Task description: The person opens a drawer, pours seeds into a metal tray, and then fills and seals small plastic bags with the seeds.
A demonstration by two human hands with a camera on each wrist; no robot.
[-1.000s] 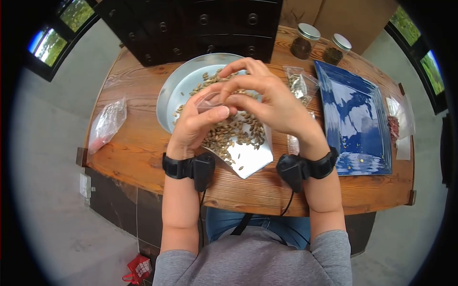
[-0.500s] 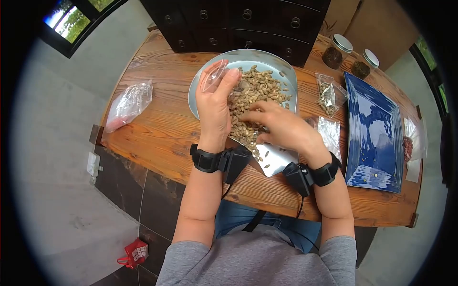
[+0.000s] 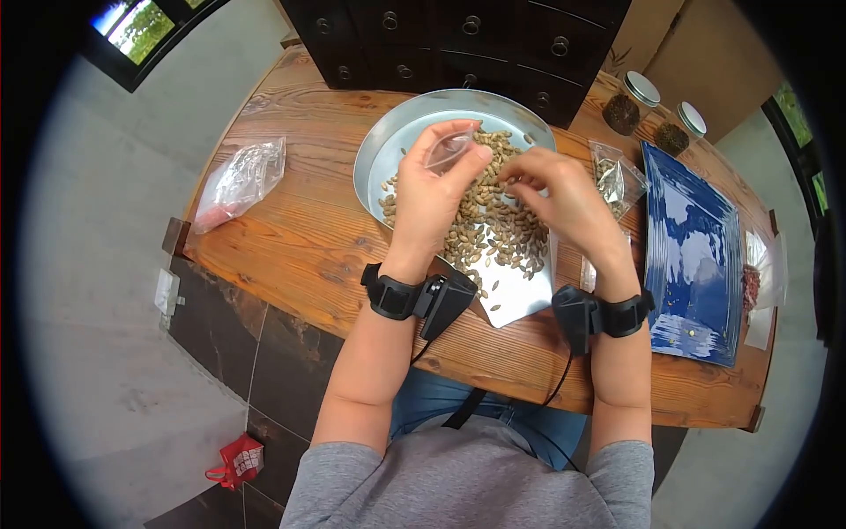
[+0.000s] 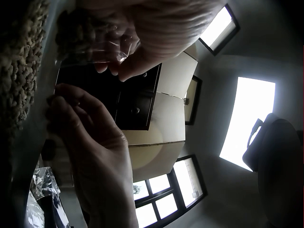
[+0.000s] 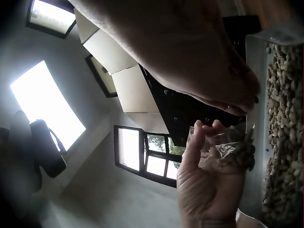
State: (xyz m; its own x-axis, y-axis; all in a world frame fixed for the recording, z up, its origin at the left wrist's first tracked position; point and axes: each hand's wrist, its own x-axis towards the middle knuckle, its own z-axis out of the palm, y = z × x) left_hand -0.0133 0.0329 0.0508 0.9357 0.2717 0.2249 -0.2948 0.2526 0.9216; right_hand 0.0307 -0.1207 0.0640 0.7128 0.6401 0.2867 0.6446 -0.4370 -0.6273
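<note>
My left hand (image 3: 427, 198) holds up a small clear plastic bag (image 3: 448, 152), its mouth spread between thumb and fingers. In the right wrist view several dark pods sit in the bag (image 5: 223, 151). Right beside it my right hand (image 3: 568, 198) has its thumb and fingers bent together; the left wrist view shows a small dark pod (image 4: 50, 99) pinched at its fingertips. Both hands are above a silvery metal pan (image 3: 374, 154) with a pointed spout. Brown ribbed seed pods (image 3: 507, 234) are heaped across the pan and thin out towards the spout.
A clear bag with something pink (image 3: 240, 185) lies left on the wooden table (image 3: 291, 264). To the right are a filled clear bag (image 3: 612, 181), a blue rectangular plate (image 3: 692, 256) and a bag of reddish bits (image 3: 752, 286). Two lidded jars (image 3: 622, 113) and a dark drawer cabinet (image 3: 441, 44) stand behind.
My hands were together at the bag, then the right hand reached down into the pods. Since then it has risen beside the bag. The head view has swung left.
</note>
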